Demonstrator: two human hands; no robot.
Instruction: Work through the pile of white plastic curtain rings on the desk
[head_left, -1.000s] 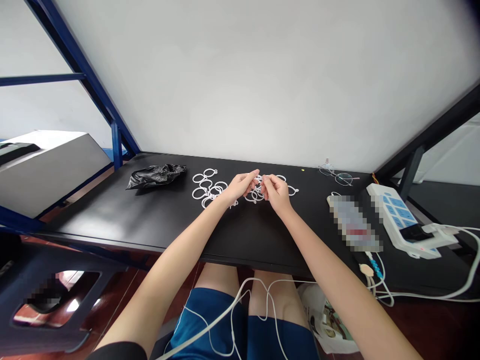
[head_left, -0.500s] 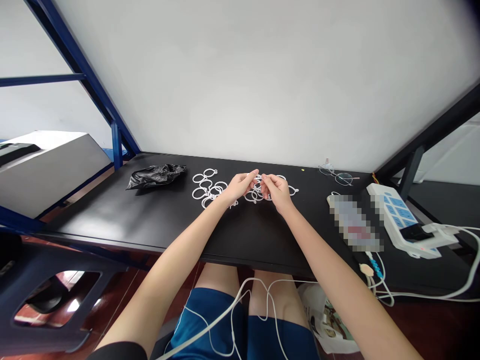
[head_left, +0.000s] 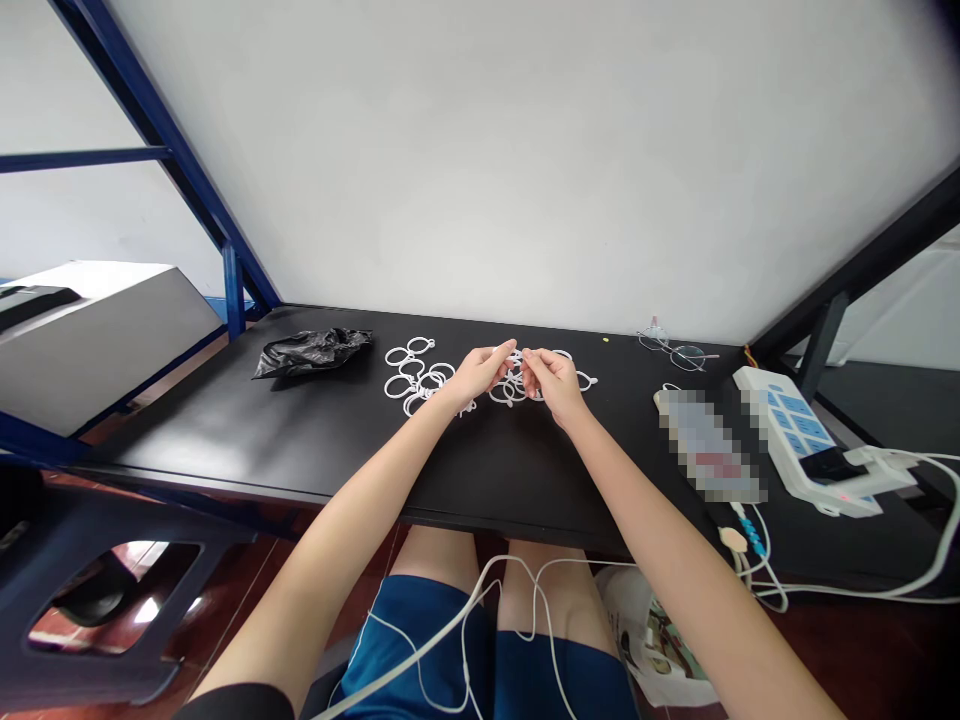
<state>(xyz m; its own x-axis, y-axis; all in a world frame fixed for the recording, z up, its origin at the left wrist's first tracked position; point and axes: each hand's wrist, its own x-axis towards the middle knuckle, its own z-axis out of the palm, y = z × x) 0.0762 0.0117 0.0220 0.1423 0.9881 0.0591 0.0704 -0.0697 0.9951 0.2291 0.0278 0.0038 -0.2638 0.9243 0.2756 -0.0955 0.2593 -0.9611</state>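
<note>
My left hand (head_left: 484, 372) and my right hand (head_left: 551, 380) are close together above the desk, each with thumb and fingers pinched. A bit of a white curtain ring (head_left: 516, 356) shows between the fingertips; most of it is hidden by the fingers. Under and behind my hands lies a group of white plastic rings with small eyelets (head_left: 511, 393), partly covered. Another loose pile of the same rings (head_left: 411, 370) spreads to the left, beside my left wrist, several of them overlapping.
On the black desk (head_left: 315, 440), a crumpled black plastic bag (head_left: 313, 352) lies at left. Eyeglasses (head_left: 679, 350), a blurred-out phone (head_left: 709, 445) and a power strip (head_left: 802, 435) are at right. White cables (head_left: 540, 570) cross above my lap.
Almost nothing differs. Both hands stay pinched in the same place, with only a very slight shift of the fingers.
</note>
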